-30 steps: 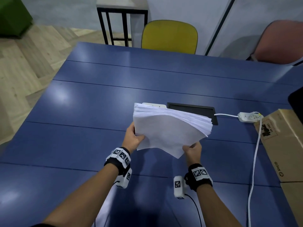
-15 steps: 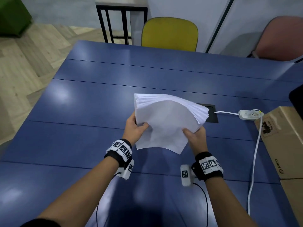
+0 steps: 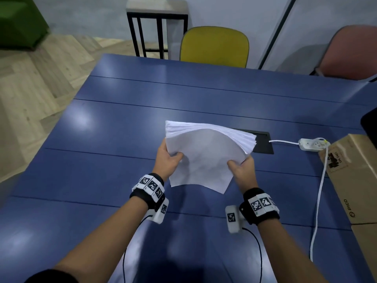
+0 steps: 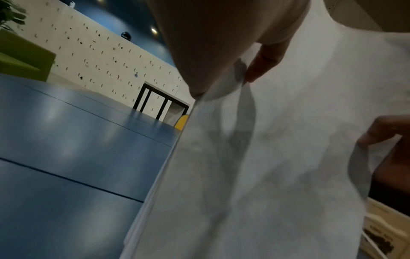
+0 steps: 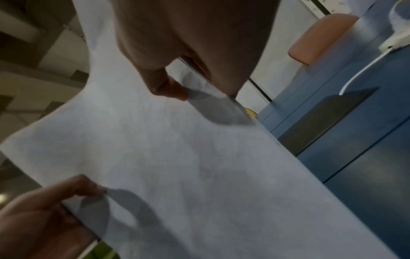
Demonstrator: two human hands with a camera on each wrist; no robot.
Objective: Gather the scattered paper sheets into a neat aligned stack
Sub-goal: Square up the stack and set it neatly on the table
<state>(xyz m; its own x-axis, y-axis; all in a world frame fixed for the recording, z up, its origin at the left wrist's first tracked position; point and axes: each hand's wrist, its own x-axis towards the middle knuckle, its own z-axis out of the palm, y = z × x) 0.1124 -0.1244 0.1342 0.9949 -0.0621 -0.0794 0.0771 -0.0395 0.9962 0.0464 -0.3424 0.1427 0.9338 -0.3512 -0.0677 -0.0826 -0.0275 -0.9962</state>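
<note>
While both hands hold it above the blue counter point(image 3: 114, 139), a thick stack of white paper sheets point(image 3: 204, 158) bows upward, its far edge fanned unevenly. Left hand point(image 3: 168, 158) pinches the left edge, thumb on top; right hand point(image 3: 242, 167) grips the right edge the same way. Gathering looks finished and squaring up is the step in hand. Next likely comes tapping an edge on the counter, with a looser grip so sheets can settle.

yellow chair point(image 3: 214, 46), cardboard box point(image 3: 355, 180), power strip point(image 3: 312, 144)
</note>
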